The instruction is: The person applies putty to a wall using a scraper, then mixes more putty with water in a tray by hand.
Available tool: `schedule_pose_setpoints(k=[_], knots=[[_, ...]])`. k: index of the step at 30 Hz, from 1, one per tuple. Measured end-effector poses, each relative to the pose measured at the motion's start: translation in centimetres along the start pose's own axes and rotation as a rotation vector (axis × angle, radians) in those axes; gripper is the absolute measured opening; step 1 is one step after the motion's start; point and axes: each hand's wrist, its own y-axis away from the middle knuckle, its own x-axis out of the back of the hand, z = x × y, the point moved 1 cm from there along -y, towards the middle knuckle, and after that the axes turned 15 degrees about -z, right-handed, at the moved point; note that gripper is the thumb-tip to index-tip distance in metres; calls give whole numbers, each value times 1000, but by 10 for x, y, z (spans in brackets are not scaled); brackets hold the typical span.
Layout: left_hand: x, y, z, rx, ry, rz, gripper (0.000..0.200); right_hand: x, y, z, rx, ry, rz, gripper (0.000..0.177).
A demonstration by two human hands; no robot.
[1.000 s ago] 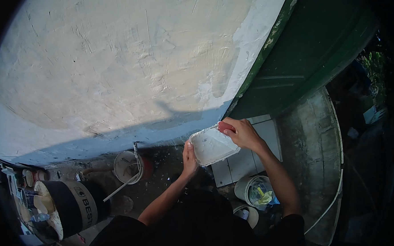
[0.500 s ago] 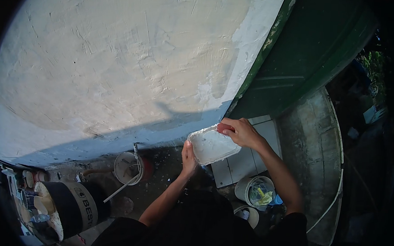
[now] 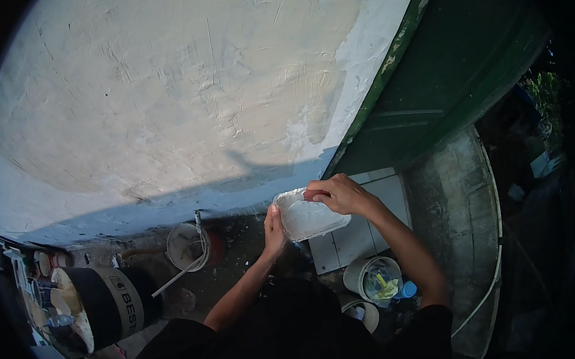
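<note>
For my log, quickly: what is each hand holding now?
Left hand: closed on the white tray.
Right hand: closed on a red-handled tool.

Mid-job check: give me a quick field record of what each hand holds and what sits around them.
left hand: grip on the lower-left edge of the white tray
right hand: grip closed on a red-handled tool at the tray's upper edge
tray state: tilted, inside smeared white
wall: rough pale plaster, lower strip in shadow
green door: right of the wall
ground: white bucket below-left of the left hand; second bucket with yellow contents under the right arm; black drum at lower left
</note>
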Motion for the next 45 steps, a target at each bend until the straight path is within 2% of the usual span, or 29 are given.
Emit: schedule_pose_setpoints(k=[7,13,16,19,22,28,37,40,45], knots=[[3,2,-6,-5,-44,4,43,-7,-10,-2,4,29,-76,16],[1,3,-11,13,56,17,42,-5,-12,-3,6,42,-99,18],[5,2,-16,8,-2,33,48,-1,-13,-7,-55,6,-179,16],[14,-1,-20,-6,4,18,42,-4,-13,-1,-49,64,-246,15],[17,-5,-15,40,-37,25,42,-3,-12,1,-2,75,-217,15],[11,-8,-2,45,82,53,44,4,-13,-5,29,104,-166,15],[23,-11,-30,13,-4,34,47,15,-8,0,-41,-63,-113,23],[15,-7,-21,12,95,30,46,26,2,2,-78,-212,17,24],[6,-7,-12,3,38,26,45,21,8,17,-52,-166,259,24]])
